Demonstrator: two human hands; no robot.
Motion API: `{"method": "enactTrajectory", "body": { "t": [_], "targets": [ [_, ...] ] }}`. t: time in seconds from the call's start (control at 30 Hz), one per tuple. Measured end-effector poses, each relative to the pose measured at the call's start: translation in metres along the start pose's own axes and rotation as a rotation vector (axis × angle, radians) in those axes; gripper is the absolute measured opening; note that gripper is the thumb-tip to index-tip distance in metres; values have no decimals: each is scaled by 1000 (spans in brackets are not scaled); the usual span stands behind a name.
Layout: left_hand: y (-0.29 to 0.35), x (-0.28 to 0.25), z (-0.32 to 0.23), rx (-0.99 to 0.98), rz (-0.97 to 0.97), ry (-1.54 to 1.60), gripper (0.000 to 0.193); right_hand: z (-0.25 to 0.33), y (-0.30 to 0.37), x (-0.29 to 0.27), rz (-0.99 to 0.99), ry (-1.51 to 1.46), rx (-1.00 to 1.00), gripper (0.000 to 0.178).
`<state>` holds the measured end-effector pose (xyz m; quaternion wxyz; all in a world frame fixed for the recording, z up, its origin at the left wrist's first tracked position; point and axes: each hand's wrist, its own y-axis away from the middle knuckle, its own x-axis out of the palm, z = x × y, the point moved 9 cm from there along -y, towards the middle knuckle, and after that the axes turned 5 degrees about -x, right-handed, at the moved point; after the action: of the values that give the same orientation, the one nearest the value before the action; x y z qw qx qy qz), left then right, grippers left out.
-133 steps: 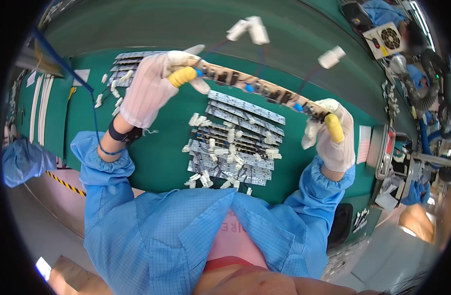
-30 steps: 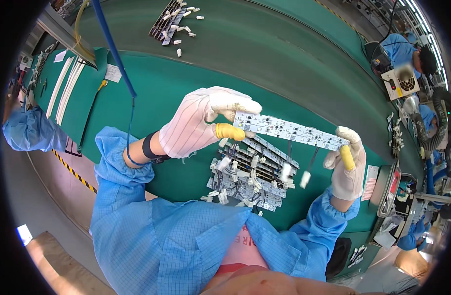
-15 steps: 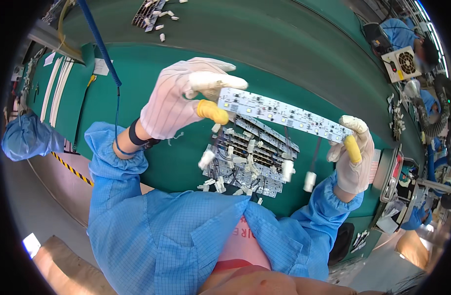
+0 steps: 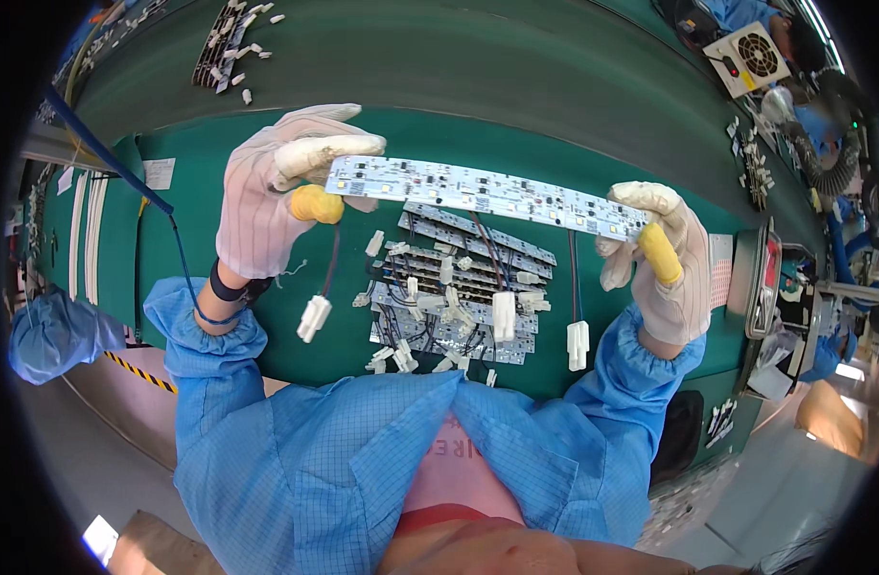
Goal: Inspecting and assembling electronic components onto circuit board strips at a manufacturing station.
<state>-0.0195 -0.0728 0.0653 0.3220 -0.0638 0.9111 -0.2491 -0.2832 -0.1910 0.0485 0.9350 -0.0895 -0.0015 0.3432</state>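
Head view: our left hand and right hand, both closed in pinches, grip a board between them above the green table; far right sits a fan box.

White fan box upper right, pale strips and striped tape left.

Board strip: above board pile | pile: on table | second pile: behind, leftward | container: right
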Motion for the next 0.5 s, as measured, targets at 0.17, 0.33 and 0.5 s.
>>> {"method": "enactTrajectory", "body": {
  "t": [0.17,0.33,0.5],
  "targets": [
    [1,-1,7,-27,-37,6,39,5,3,3,-83,25,90,81],
    [4,-6,9,-23,-128,1,49,12,5,2,-56,57,-18,62],
    [2,-1,8,0,-21,6,39,14,6,4,-40,48,-48,50]
  ]
}}
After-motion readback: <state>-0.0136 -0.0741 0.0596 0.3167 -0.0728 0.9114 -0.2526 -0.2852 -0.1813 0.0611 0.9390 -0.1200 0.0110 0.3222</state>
